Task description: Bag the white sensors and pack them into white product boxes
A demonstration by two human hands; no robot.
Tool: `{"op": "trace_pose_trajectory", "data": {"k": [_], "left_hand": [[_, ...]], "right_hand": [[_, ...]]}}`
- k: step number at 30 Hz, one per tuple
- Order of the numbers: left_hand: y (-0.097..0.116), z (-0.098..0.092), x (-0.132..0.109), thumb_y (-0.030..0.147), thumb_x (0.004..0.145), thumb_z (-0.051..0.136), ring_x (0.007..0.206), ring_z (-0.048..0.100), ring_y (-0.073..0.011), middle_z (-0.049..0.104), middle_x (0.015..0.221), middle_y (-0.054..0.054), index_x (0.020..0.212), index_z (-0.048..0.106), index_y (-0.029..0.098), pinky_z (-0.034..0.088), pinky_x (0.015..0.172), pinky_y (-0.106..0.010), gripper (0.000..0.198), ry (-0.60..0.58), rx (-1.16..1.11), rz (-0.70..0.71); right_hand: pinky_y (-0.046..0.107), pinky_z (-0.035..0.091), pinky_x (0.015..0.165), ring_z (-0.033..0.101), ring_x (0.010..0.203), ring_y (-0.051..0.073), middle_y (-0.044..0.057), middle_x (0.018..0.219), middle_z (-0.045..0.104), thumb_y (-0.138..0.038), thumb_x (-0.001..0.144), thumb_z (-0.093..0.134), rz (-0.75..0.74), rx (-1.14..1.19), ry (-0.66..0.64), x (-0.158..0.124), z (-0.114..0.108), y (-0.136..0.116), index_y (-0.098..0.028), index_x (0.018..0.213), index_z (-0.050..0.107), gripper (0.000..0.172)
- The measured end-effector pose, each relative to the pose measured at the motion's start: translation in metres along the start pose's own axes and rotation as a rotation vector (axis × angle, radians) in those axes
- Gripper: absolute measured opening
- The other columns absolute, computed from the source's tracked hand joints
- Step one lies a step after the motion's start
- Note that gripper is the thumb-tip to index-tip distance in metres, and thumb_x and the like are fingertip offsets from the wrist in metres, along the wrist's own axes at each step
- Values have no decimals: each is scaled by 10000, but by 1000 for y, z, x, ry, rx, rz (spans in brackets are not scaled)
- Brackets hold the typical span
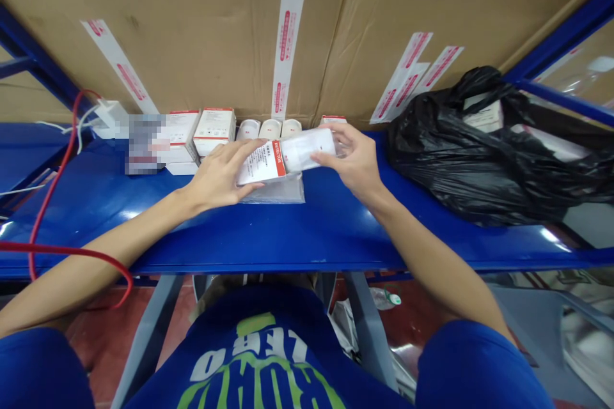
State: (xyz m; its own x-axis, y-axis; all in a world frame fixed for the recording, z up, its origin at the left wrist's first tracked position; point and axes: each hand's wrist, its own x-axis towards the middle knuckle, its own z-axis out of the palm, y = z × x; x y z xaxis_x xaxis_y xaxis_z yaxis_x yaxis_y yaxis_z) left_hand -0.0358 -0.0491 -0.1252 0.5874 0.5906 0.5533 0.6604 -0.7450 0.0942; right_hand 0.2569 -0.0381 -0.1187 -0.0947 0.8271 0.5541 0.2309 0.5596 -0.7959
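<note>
Pixelated patch masks whatever sits there. Black bag hides most of its contents and is clipped by the right edge. Small print on carton is unreadable.

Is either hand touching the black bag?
No, the black bag lies on the blue shelf off to the right, apart from the left hand and right hand, which both hold the white box.

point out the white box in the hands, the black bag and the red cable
white box [261, 163] head view, printed face beside its red band
black bag [480, 160] head view, middle of crumpled plastic
red cable [57, 249] head view, low stretch at left
</note>
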Motion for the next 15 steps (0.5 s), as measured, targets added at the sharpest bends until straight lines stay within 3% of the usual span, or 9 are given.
{"op": "trace_pose_trajectory", "data": {"k": [3,6,10,13,15], "left_hand": [[3,0,0,588,914,621,1268,642,-350,645,1440,-157,1524,466,219,532,1075,-524,730,61,32,19],[10,1,0,547,920,622,1248,655,-345,656,1421,-162,1519,468,216,548,1043,-506,701,78,54,50],[14,2,0,561,917,629,1228,667,-342,675,1392,-149,1502,486,239,553,1038,-507,683,81,33,33],[12,1,1,626,911,629,1204,682,-330,689,1365,-145,1492,487,232,570,1027,-500,716,97,-25,19],[10,0,0,644,906,636,1210,682,-327,681,1380,-144,1498,468,233,577,1027,-504,740,113,-63,-4]], "right_hand": [[507,658,848,759,977,273,86,1083,798,-576,729,845,139,125,17,-5,12,4,-209,1125,771,545],[510,654,832,766,924,275,91,1027,814,-585,804,781,154,89,-36,-15,25,-1,-203,1067,810,465],[493,617,892,742,916,259,38,908,801,-554,948,626,-69,-156,-179,-27,35,-9,-276,979,831,347],[502,591,958,703,1012,253,53,1052,772,-591,1020,472,-235,-207,-298,-27,31,-12,-294,989,803,446],[523,565,1014,677,1100,265,76,1161,734,-636,1017,445,-270,-219,-288,-23,25,-12,-295,1108,770,480]]}}
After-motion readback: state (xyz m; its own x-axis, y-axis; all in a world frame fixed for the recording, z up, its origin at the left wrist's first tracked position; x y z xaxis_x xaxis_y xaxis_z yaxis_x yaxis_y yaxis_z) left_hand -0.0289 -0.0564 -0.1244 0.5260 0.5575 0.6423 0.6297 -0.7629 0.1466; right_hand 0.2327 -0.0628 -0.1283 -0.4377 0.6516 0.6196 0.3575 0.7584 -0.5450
